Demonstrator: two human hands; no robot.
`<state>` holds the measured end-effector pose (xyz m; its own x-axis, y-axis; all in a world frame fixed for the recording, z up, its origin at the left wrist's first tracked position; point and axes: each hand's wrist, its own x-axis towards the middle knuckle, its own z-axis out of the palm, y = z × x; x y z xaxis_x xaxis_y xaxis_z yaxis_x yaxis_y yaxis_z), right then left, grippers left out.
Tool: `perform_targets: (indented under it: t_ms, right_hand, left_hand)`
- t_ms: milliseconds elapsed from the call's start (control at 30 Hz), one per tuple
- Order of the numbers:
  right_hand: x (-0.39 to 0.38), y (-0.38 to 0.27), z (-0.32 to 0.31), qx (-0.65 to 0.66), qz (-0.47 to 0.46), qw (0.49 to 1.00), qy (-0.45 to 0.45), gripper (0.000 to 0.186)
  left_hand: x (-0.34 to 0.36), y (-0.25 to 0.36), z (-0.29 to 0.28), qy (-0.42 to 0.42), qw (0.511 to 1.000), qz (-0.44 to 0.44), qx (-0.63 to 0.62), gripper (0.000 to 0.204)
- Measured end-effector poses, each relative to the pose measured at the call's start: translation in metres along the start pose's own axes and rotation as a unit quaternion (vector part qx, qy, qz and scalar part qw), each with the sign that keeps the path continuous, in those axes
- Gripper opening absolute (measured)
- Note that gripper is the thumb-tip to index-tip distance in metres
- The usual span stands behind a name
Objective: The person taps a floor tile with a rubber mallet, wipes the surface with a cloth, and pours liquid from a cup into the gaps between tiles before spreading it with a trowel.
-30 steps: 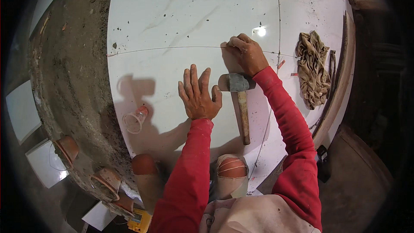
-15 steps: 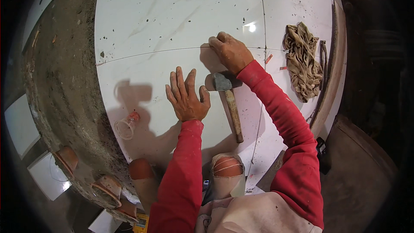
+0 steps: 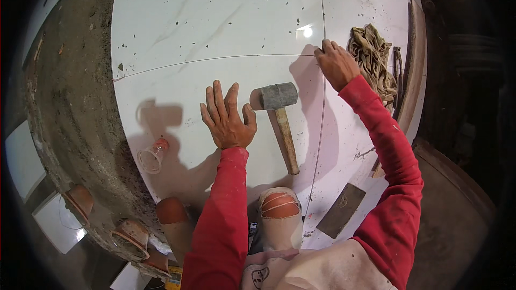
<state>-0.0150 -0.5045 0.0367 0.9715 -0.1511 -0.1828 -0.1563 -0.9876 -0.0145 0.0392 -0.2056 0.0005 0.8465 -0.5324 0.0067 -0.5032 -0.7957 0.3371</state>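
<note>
My left hand (image 3: pixel 228 118) rests spread on a white marbled tile (image 3: pixel 204 21), fingers apart and holding nothing. Just right of it lies a rubber mallet (image 3: pixel 279 95), grey head toward the top, wooden handle toward my knees. My right hand (image 3: pixel 337 66) is at the crossing of two tile joints, its fingers curled down and pressed together; whatever they hold, if anything, is hidden. Beside it lies a crumpled brown cloth (image 3: pixel 371 48), partly behind the hand and sleeve. A clear plastic cup (image 3: pixel 150 158) with red at one end lies on its side left of my left hand.
A strip of grey mortar (image 3: pixel 70 91) borders the tiles on the left, with terracotta pieces (image 3: pixel 80 201) along it. A long board (image 3: pixel 414 59) and a thin dark bar (image 3: pixel 396 70) lie along the right. A grey rectangular piece (image 3: pixel 341 209) lies by my right knee.
My right hand has moved right along the joint to the crossing, uncovering more of the mallet's head. My left hand stays spread on the tile. The whole view has shifted leftward slightly.
</note>
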Motion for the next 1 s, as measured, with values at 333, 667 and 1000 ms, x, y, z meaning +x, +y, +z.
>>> perform_targets:
  t_ms: [333, 667, 1000]
  right_hand:
    - [-0.113, 0.130, 0.023, 0.247, 0.337, 0.904, 0.086, 0.028]
    - [-0.100, 0.078, 0.016, 0.109, 0.381, 0.861, 0.319, 0.017]
    - [0.032, 0.018, 0.025, 0.302, 0.381, 0.851, 0.199, 0.031]
  left_hand:
    - [0.001, -0.001, 0.001, 0.015, 1.000, 0.001, 0.000, 0.061]
    - [0.001, -0.001, 0.000, 0.015, 1.000, 0.008, 0.010, 0.061]
    - [0.001, 0.000, 0.001, 0.001, 1.000, 0.000, -0.002, 0.063]
